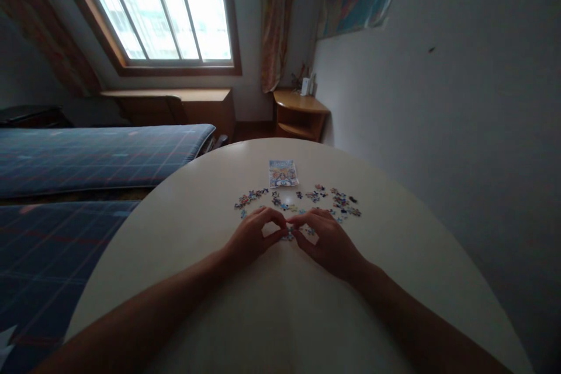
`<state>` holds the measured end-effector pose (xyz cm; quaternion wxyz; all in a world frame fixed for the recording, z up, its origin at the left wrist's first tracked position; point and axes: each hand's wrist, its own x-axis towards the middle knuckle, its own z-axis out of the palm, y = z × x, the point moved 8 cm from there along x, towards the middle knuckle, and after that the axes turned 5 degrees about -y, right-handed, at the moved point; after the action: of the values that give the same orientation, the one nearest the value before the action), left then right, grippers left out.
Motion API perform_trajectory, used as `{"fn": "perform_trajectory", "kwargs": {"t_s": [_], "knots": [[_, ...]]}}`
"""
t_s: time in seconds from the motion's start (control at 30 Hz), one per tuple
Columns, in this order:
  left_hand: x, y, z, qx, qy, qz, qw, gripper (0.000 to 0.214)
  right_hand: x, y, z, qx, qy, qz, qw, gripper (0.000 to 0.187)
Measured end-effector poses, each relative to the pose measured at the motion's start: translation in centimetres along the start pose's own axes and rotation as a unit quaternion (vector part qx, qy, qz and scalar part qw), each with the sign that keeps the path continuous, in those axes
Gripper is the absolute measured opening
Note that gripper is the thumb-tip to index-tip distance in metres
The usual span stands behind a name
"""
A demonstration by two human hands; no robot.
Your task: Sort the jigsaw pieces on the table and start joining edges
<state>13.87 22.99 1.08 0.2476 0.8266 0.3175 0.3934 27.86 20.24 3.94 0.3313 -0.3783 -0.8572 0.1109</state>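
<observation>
Both my hands meet over a small cluster of joined jigsaw puzzle pieces (pixel 288 236) on the white table. My left hand (pixel 253 231) comes in from the left, thumb and forefinger pinched at the cluster's edge. Opposite it, my right hand (pixel 325 239) also has thumb and fingers drawn together there. The fingertips nearly touch and cover part of the pieces. Loose puzzle pieces (pixel 252 197) lie in an arc beyond the left hand, and a denser pile of pieces (pixel 343 201) lies beyond the right. A small printed picture sheet (pixel 283 174) lies flat behind them.
The round white table (pixel 210 175) reaches to a wall (pixel 460 128) on the right. To the left stands a bed with a blue plaid cover (pixel 96 155). A wooden corner shelf (pixel 302 100) and a window (pixel 166 6) are at the back.
</observation>
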Motion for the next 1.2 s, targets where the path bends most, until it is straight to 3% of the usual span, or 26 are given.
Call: {"fn": "perform_trajectory", "kwargs": {"t_s": [0.17, 0.47, 0.83, 1.2], "knots": [[0.1, 0.3, 0.3, -0.001, -0.021, 0.009, 1.000, 0.012, 0.0, 0.5, 0.4, 0.018, 0.002, 0.036, 0.999, 0.014], [0.1, 0.0, 0.5, 0.070, -0.045, -0.001, 0.997, 0.013, 0.3, 0.8, 0.5, 0.023, -0.029, 0.027, 0.999, 0.013], [-0.4, 1.1, 1.6, 0.193, -0.131, 0.094, 0.968, 0.012, -0.2, 2.9, 0.8, -0.018, -0.068, 0.038, 0.997, 0.023], [-0.5, 1.3, 1.8, 0.185, -0.160, 0.109, 0.963, 0.011, -0.1, 2.7, 1.1, -0.030, -0.079, 0.027, 0.996, 0.020]]}}
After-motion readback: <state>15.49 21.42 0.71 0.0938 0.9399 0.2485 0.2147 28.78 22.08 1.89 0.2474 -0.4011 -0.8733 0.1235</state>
